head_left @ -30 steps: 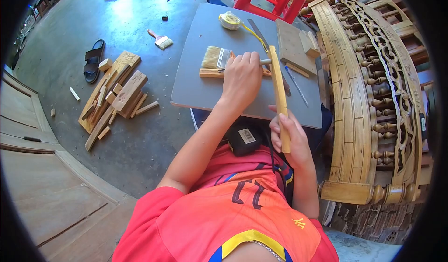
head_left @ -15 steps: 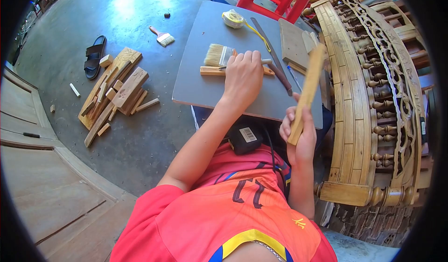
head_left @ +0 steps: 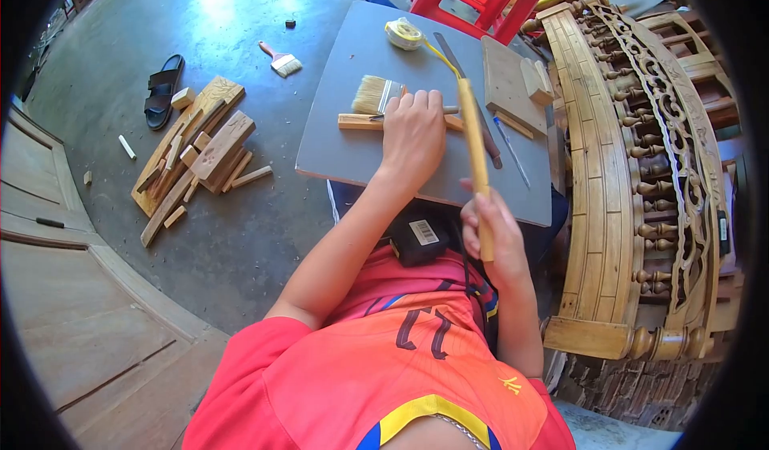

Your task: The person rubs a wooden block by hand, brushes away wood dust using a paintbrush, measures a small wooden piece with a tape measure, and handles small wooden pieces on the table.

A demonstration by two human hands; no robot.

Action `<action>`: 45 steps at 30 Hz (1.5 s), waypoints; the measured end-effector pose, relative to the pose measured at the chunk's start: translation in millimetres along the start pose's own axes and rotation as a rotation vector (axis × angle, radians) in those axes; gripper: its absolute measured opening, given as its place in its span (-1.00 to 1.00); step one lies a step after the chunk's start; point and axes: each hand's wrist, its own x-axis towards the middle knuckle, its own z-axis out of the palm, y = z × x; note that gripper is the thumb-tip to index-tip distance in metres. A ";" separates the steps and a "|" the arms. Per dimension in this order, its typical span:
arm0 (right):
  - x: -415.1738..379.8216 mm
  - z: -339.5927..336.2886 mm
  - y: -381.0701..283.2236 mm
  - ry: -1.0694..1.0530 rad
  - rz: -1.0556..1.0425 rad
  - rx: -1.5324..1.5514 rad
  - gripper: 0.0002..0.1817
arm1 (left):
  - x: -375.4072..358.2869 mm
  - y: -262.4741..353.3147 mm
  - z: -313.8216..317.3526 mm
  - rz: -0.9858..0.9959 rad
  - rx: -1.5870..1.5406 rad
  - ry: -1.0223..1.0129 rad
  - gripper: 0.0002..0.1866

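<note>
My left hand [head_left: 412, 129] rests closed over a light wooden strip [head_left: 359, 122] on the grey tabletop [head_left: 332, 157]. A slim tool with a grey end [head_left: 452, 110] pokes out from between its fingers; the palm hides most of it. Right behind these knuckles lies a wide paintbrush [head_left: 373, 95]. In my right hand [head_left: 498, 230], a long flat wooden stick [head_left: 476, 149] is gripped near its lower end and points up over the table. Beyond it lie a long dark blade with a brown handle [head_left: 491, 147] and a blue-capped pen [head_left: 511, 149].
A tape measure [head_left: 404, 35] with yellow tape drawn out and wooden boards [head_left: 513, 81] lie on the table. At right stands carved wooden furniture [head_left: 597, 209]. On the floor are wood offcuts [head_left: 212, 149], a sandal [head_left: 163, 93] and another paintbrush [head_left: 280, 61]. A red stool [head_left: 481, 1] is behind.
The wooden stick in my right hand has swung left and more upright, with the hand shifting slightly left. My left hand stays nearly in place over the strip.
</note>
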 end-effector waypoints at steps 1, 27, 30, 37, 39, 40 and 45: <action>2.3 2.2 -0.5 0.079 -0.085 0.098 -0.49 | -2.1 -1.0 -0.4 -0.010 0.010 -0.002 -0.91; -2.6 -4.2 -11.1 0.124 -0.207 0.130 -0.41 | 0.5 7.5 -13.1 0.031 -0.203 0.074 -0.83; -2.6 -1.6 -10.2 0.127 -0.201 0.141 -0.44 | -0.4 10.2 -15.0 0.088 -0.210 0.055 -0.82; -1.2 0.6 -7.4 0.104 -0.183 0.148 -0.51 | -1.6 10.0 -15.0 0.100 -0.202 0.023 -0.81; -1.3 1.3 -6.5 0.100 -0.174 0.144 -0.51 | -1.9 9.4 -13.0 0.092 -0.198 0.020 -0.81; -1.2 1.0 -5.4 0.096 -0.171 0.141 -0.51 | -1.7 9.4 -12.4 0.089 -0.196 0.018 -0.81; -0.1 4.0 -1.4 0.159 -0.269 0.146 -0.51 | -2.2 9.3 -13.0 0.154 -0.225 -0.008 -0.80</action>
